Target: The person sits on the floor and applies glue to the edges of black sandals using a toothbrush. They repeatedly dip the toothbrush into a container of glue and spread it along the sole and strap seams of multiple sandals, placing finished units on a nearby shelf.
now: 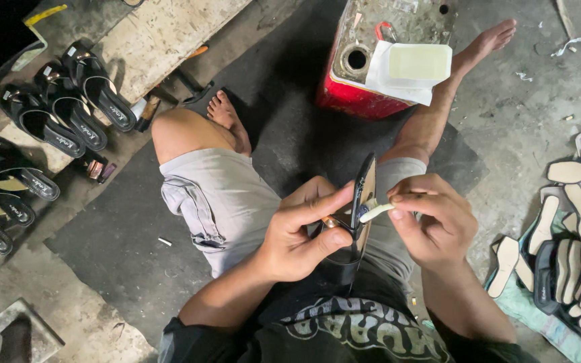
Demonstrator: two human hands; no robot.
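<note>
Hands of a seated person work over the lap. Left hand (300, 235) is closed around a black sandal (356, 215), held on edge, thumb and forefinger pinching its strap end. Right hand (432, 218) pinches a small pale applicator (378, 212) against the sole. The sandal looks light and fairly stiff, probably best gripped at its edges. Finished sandals (55, 114) line the floor on the left; loose insoles (573, 235) are piled on the right.
</note>
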